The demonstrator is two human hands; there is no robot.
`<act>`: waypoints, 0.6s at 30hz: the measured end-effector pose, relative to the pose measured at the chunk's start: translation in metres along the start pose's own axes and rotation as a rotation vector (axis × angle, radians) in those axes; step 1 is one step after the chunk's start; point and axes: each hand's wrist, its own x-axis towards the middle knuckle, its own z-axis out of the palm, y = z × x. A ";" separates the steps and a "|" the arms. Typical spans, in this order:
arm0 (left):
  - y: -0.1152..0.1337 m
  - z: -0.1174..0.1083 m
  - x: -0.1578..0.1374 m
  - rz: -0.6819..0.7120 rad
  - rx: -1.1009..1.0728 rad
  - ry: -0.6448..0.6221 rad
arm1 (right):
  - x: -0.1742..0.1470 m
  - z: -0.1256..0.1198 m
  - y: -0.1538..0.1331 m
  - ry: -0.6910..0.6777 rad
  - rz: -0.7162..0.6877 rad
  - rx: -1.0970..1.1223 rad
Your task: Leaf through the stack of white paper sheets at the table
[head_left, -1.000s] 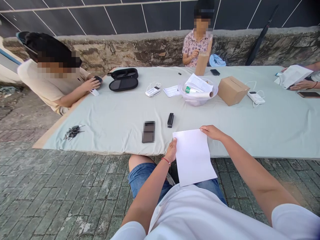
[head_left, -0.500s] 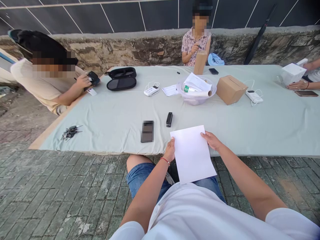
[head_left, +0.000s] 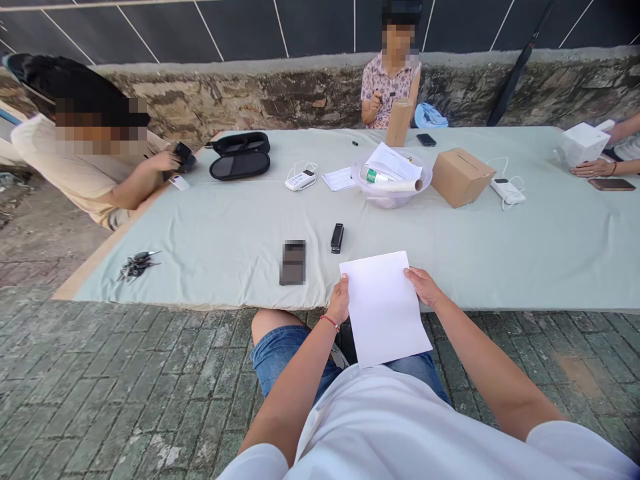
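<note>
A blank white sheet of paper (head_left: 384, 310) is held between my two hands, tilted over my lap and across the table's near edge. My left hand (head_left: 339, 299) grips its left edge near the upper corner, thumb on top. On the opposite edge, my right hand (head_left: 423, 285) pinches the paper near its upper right corner; the fingers beneath are hidden. Just beyond the sheet lies a black stapler (head_left: 337, 238). To its left is a dark phone-like rectangle (head_left: 293, 263), partly blurred out.
On the cloth-covered table (head_left: 225, 233) are keys (head_left: 137, 265), a black case (head_left: 240, 165), a plastic bowl (head_left: 390, 197) holding papers and a roll, a cardboard box (head_left: 461, 177) and white power banks (head_left: 301, 180). People sit at the left, far side and right.
My hands keep hold of the paper, almost unmoved. The view has shifted slightly. Across the table, a person's raised hand with a pen-like object has moved a little left and away from the upright box.
</note>
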 end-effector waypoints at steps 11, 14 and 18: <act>0.001 0.001 -0.005 0.026 -0.008 -0.062 | 0.009 0.010 0.007 0.236 -0.131 -0.141; 0.004 0.002 -0.007 0.026 -0.007 -0.065 | 0.011 0.009 0.010 0.292 -0.141 -0.169; 0.007 0.004 -0.011 0.016 0.018 -0.035 | 0.011 0.009 0.012 0.311 -0.141 -0.088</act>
